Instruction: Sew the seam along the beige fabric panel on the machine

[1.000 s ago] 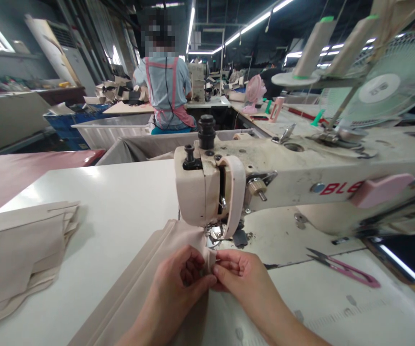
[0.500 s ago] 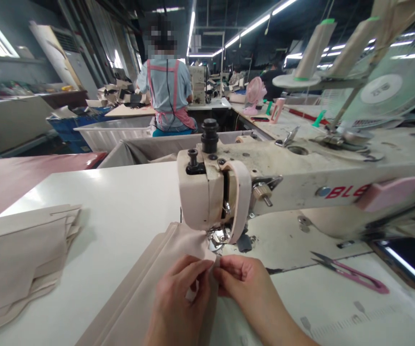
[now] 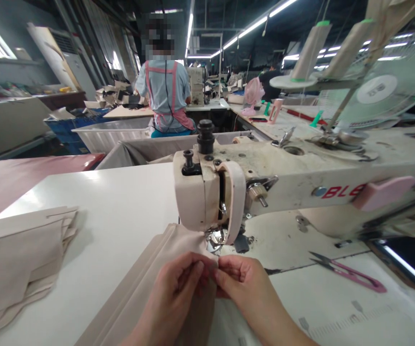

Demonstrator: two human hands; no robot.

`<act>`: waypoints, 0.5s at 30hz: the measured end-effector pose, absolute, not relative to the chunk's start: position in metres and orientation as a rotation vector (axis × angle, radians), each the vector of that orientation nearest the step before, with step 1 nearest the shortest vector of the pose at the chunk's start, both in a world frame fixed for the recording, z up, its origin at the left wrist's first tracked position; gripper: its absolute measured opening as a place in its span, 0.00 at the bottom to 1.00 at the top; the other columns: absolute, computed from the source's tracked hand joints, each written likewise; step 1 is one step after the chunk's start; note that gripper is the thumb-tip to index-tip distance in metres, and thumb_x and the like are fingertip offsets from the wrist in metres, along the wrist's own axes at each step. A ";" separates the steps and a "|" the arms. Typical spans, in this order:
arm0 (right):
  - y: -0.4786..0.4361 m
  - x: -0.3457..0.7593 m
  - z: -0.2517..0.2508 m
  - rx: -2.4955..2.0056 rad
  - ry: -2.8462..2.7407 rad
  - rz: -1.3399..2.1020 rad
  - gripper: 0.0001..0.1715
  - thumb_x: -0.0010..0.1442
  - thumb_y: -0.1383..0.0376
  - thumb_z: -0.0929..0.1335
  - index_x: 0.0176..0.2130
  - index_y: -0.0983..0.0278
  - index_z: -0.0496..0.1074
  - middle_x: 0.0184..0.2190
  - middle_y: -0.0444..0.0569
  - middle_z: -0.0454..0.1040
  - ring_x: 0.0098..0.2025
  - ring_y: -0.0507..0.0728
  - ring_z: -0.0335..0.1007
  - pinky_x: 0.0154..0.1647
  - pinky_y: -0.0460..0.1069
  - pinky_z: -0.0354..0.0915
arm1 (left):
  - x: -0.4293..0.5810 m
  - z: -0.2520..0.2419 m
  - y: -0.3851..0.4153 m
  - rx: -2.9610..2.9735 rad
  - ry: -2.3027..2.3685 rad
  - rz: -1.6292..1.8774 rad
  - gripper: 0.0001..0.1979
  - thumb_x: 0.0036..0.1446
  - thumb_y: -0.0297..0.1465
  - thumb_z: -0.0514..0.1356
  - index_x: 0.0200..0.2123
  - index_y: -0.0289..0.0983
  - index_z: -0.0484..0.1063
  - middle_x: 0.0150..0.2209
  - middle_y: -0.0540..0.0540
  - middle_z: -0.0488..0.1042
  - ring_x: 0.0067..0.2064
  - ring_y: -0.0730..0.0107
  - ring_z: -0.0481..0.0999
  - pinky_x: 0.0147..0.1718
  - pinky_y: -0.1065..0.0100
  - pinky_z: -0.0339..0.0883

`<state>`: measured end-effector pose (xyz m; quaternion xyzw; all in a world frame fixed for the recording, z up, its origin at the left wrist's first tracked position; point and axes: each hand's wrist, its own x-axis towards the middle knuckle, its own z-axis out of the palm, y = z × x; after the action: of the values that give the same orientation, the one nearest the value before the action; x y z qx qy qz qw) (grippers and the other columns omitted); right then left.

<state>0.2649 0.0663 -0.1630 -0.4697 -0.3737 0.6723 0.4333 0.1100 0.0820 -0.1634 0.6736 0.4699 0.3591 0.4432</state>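
Observation:
A beige piece of fabric runs from the table's front edge up to the presser foot of a sewing machine. Just in front of the foot, my left hand pinches the fabric's right edge between thumb and fingers. Close beside it, my right hand grips the same edge, its thumb and forefinger pressed together. The two hands' fingertips nearly meet. Part of the edge is hidden behind the fingers.
Thread snips with pink handles lie right of my hands, near a dark-screened device. Stacked beige fabric pieces lie at left. Thread cones and a fan stand behind the machine. A person sits ahead, facing away.
My left hand's fingers have shifted along the fabric edge and curled in closer, and its wrist has swung left. My right hand stays nearly in place. The view has shifted slightly.

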 end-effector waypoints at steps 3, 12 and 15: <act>0.068 0.264 -0.164 -1.189 -0.940 1.662 0.10 0.53 0.59 0.72 0.31 0.64 0.78 0.27 0.45 0.79 0.32 0.57 0.76 0.37 0.50 0.71 | 0.103 -0.156 0.104 1.843 1.195 0.742 0.09 0.61 0.28 0.53 0.41 0.38 0.72 0.30 0.49 0.73 0.32 0.69 0.73 0.33 0.72 0.66; 0.061 0.258 -0.174 -1.327 -1.082 1.438 0.26 0.49 0.68 0.70 0.50 0.64 0.69 0.29 0.44 0.77 0.27 0.55 0.74 0.29 0.48 0.69 | 0.104 -0.152 0.133 1.761 1.202 0.391 0.07 0.55 0.31 0.56 0.25 0.38 0.66 0.17 0.56 0.64 0.16 0.77 0.65 0.13 0.78 0.56; 0.050 0.253 -0.179 -1.389 -1.245 1.342 0.31 0.48 0.72 0.67 0.53 0.63 0.69 0.26 0.42 0.75 0.24 0.53 0.73 0.26 0.46 0.64 | 0.111 -0.152 0.130 1.722 1.368 0.408 0.09 0.53 0.31 0.56 0.22 0.37 0.64 0.15 0.56 0.63 0.13 0.78 0.63 0.11 0.79 0.53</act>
<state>0.2527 0.0504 -0.1791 -0.5516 -0.4942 0.5329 0.4093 0.1107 0.1297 -0.1523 0.6923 0.5501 0.1640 0.4372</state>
